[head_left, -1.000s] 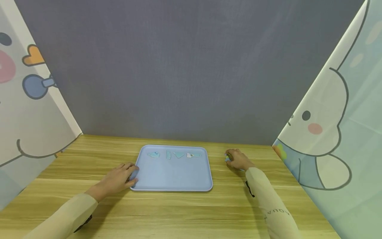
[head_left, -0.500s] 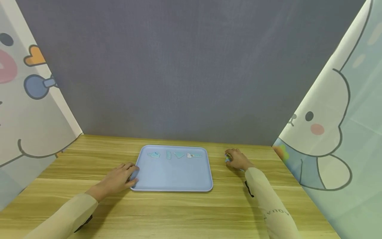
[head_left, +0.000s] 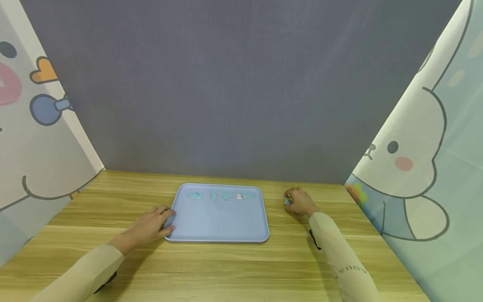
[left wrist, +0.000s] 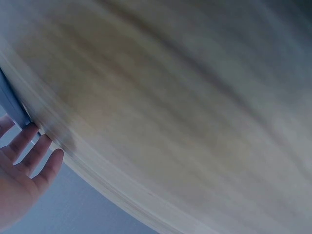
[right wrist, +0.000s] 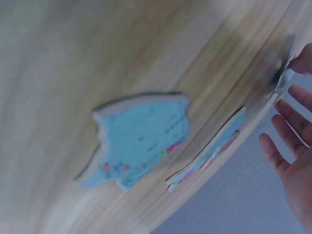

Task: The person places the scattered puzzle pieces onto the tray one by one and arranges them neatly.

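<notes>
My left hand (head_left: pixel 148 226) holds the left edge of a pale blue tray (head_left: pixel 219 222). Its fingers lie on the rim and the thumb is near the front left corner. In the left wrist view, the fingertips meet the tray's side (left wrist: pixel 13 105). Right of the tray, my right hand (head_left: pixel 301 202) is low over the table and pinches a small blue puzzle piece (right wrist: pixel 283 80) between thumb and index finger, the palm covering most of that spot in the head view. Two more blue puzzle pieces with coloured print, one broad (right wrist: pixel 146 131) and one narrow (right wrist: pixel 209 146), lie by that hand.
Several flat light-blue puzzle pieces (head_left: pixel 226 195) lie in a row along the tray's far side. Beneath everything is a wood-grain table (head_left: pixel 234 268). A dark grey panel (head_left: pixel 241 92) stands behind it, with cartoon-printed sheets (head_left: pixel 400 167) to the left and right.
My right hand has shifted very slightly left over the piece. The left hand, the tray and the pieces in it stay where they were.
</notes>
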Action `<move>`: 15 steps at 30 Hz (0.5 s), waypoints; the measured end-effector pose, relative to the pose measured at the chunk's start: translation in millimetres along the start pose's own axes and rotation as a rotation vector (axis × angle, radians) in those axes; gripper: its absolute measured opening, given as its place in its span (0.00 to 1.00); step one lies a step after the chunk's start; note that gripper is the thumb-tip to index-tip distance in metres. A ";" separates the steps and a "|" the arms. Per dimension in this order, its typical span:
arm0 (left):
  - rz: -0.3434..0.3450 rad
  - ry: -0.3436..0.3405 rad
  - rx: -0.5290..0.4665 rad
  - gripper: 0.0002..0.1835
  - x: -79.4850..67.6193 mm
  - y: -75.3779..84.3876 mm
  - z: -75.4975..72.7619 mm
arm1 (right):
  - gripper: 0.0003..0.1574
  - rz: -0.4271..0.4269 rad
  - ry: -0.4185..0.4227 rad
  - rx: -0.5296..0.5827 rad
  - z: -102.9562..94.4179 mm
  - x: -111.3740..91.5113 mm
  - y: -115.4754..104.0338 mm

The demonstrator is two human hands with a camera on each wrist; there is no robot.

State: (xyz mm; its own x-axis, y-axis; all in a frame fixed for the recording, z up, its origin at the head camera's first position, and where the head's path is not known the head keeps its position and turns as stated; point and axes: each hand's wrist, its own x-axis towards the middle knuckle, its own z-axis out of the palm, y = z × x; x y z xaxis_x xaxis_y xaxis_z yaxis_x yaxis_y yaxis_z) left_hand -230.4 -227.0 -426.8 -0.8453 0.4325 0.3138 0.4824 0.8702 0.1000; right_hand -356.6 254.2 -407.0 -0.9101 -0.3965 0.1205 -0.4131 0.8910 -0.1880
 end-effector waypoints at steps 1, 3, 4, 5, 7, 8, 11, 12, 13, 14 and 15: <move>0.000 0.000 0.000 0.21 -0.1 0.0 0.0 | 0.26 -0.007 0.008 -0.007 -0.1 0.1 -0.5; -0.002 0.000 0.000 0.21 -0.3 -0.2 0.0 | 0.26 -0.026 0.026 -0.025 -0.1 0.5 -0.8; -0.002 0.000 0.000 0.21 -0.3 -0.3 0.2 | 0.26 -0.034 0.032 -0.034 -0.2 0.6 -1.0; -0.003 0.000 0.002 0.21 -0.3 -0.5 0.4 | 0.25 -0.041 0.040 -0.041 -0.1 0.9 -1.0; -0.002 -0.001 0.006 0.21 -0.2 -0.8 1.0 | 0.25 -0.055 0.054 -0.053 0.3 1.5 -1.1; -0.003 -0.001 0.007 0.21 -0.2 -1.0 1.1 | 0.25 -0.059 0.059 -0.056 0.3 1.9 -1.1; -0.004 -0.001 0.009 0.21 -0.1 -0.7 1.0 | 0.25 -0.080 0.075 -0.068 0.0 3.5 -1.5; -0.004 -0.001 0.009 0.21 0.0 -0.5 0.8 | 0.25 -0.089 0.079 -0.073 -0.3 4.1 -1.9; -0.003 0.000 0.008 0.21 0.0 -0.3 0.5 | 0.26 -0.093 0.081 -0.074 -0.8 4.5 -2.4; -0.004 0.001 0.008 0.21 0.1 -0.1 0.3 | 0.26 -0.095 0.081 -0.075 -1.4 4.7 -3.2; -0.003 0.002 0.008 0.21 0.1 0.0 0.1 | 0.26 -0.101 0.081 -0.077 -1.9 5.0 -4.1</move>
State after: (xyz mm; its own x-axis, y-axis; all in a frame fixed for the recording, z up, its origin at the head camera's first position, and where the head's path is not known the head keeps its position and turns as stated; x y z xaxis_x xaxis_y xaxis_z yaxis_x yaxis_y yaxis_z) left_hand -230.5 -226.9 -426.9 -0.8464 0.4294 0.3151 0.4780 0.8733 0.0938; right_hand -359.3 248.9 -403.8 -0.8573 -0.4683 0.2141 -0.4956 0.8632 -0.0964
